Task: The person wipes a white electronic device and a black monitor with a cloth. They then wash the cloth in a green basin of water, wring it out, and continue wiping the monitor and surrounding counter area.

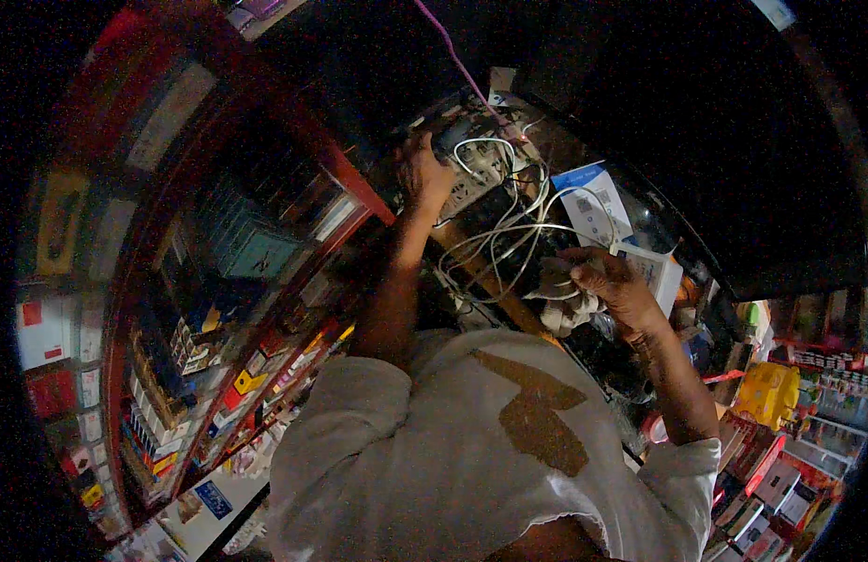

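Note:
My left hand reaches forward to the left edge of a beige power strip; its fingertips lie in shadow beside a dark object. Several white cables loop and tangle from the strip towards my right hand. A bundled light-coloured cloth is gripped in my right hand, partly hidden by the fingers. Just beyond that hand lies a white and blue printed card, and a white box stands close to its right side.
Shelves of packed boxes with red edges rise at the left. A pink cord runs down to the cluttered dark counter. At the lower right are a yellow bag and stacked boxes.

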Demonstrator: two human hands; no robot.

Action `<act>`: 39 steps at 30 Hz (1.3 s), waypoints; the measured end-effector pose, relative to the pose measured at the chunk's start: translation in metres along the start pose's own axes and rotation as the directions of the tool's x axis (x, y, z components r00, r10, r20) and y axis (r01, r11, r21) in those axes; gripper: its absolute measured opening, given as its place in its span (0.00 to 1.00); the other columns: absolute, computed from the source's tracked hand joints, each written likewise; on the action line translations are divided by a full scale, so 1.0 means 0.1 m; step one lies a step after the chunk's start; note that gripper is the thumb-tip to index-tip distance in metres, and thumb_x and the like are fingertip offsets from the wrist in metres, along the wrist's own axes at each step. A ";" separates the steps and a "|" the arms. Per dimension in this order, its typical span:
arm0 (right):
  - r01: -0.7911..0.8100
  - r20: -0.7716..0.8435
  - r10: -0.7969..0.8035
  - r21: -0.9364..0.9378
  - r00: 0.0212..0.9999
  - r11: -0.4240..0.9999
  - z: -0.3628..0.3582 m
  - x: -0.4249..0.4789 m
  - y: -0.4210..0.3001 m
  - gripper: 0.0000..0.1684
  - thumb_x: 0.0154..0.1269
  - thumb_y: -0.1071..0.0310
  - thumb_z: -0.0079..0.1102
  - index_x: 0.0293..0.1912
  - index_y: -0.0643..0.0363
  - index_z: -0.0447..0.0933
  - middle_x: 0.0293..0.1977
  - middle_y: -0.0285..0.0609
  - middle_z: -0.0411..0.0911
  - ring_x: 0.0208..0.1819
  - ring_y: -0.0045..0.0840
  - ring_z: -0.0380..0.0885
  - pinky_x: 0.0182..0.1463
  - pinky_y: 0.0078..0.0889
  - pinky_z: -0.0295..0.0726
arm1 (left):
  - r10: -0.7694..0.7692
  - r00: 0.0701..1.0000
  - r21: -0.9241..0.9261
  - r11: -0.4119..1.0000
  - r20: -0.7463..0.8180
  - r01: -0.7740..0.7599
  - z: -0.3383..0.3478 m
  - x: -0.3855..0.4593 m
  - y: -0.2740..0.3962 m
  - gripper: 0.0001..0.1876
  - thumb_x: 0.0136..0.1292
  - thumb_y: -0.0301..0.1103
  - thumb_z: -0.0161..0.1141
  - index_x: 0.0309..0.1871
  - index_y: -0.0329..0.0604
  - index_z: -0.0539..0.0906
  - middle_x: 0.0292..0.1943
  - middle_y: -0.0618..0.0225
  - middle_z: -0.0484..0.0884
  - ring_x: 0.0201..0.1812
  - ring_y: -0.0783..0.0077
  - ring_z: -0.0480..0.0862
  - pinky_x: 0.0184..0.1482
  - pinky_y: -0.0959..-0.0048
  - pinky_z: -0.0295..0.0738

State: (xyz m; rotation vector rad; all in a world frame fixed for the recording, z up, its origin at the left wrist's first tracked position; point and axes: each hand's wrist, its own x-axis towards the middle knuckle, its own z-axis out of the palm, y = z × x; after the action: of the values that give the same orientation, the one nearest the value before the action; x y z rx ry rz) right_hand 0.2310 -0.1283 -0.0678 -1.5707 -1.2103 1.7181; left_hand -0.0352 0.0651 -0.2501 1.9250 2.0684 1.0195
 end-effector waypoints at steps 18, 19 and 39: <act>0.017 0.009 -0.015 -0.179 1.000 0.984 -0.08 -0.05 -0.05 0.25 0.60 0.57 0.63 0.53 0.60 0.73 0.45 0.41 0.77 0.49 0.25 0.73 0.54 0.25 0.68 | 0.335 0.942 -0.223 0.917 -0.022 -0.331 -0.73 -0.56 0.79 0.25 0.52 0.32 0.64 0.56 0.43 0.74 0.49 0.56 0.72 0.48 0.50 0.74 0.50 0.59 0.69; 0.002 0.022 0.002 -0.171 1.000 0.985 -0.06 -0.03 -0.06 0.25 0.60 0.57 0.63 0.53 0.60 0.73 0.45 0.41 0.77 0.49 0.24 0.73 0.54 0.25 0.68 | 0.402 0.915 -0.173 0.904 0.030 -0.391 -0.74 -0.65 0.83 0.26 0.51 0.31 0.64 0.57 0.43 0.73 0.49 0.57 0.72 0.48 0.51 0.74 0.50 0.60 0.69; -0.018 0.084 0.023 -0.064 0.996 0.998 0.26 0.18 -0.06 0.30 0.56 0.49 0.66 0.51 0.61 0.74 0.42 0.39 0.76 0.43 0.21 0.71 0.46 0.23 0.68 | -0.262 0.963 0.170 0.954 0.066 0.248 0.71 0.18 -0.45 0.22 0.54 0.35 0.60 0.51 0.32 0.77 0.56 0.44 0.72 0.57 0.39 0.70 0.57 0.48 0.64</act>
State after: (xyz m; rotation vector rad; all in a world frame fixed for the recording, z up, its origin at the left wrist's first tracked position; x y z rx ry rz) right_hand 0.2015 -0.1167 -0.0735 -1.5655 -1.3054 1.7914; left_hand -0.0389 0.1109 -0.3226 1.6734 2.3337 0.7206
